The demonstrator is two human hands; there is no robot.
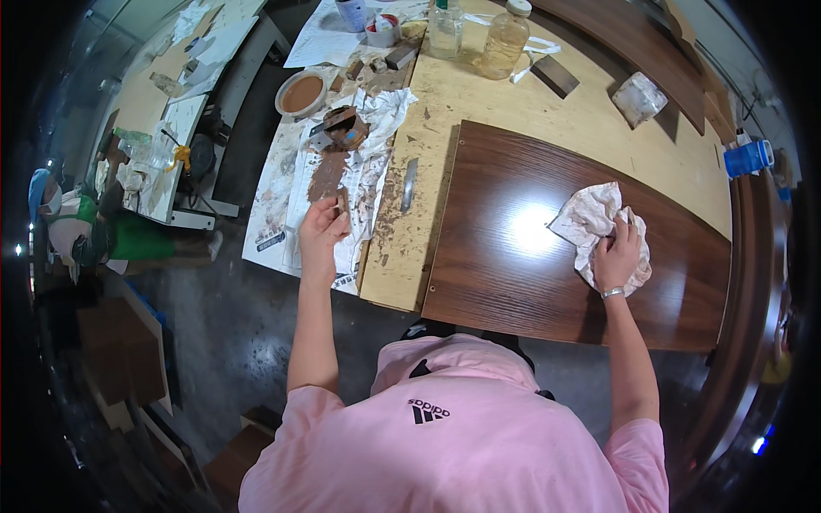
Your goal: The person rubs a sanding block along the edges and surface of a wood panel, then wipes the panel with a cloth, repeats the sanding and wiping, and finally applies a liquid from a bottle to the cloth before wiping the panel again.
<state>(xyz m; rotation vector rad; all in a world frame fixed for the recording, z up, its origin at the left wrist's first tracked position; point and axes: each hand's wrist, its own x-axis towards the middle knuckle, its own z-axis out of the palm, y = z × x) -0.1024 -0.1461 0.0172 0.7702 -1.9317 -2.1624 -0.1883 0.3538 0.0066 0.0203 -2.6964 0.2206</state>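
Observation:
My right hand (619, 258) presses a crumpled white rag (590, 221) with pale brown stains onto the glossy dark brown wood panel (513, 291). A bracelet circles that wrist. My left hand (321, 229) is closed in a pinch around a small flat brown piece (343, 203), whose kind is not clear. It is above the stained paper (286, 205) left of the panel. Just beyond it, a brown smear (328, 175) marks the paper, and a brown-coated container (349, 130) has a flat blade lying across it.
A tub of brown paste (302, 92) stands at the far left of the worktable. Two clear bottles (506, 43) and a dark block (555, 77) lie farther back. A metal strip (410, 185) rests beside the panel. Another person (103, 231) is at the left.

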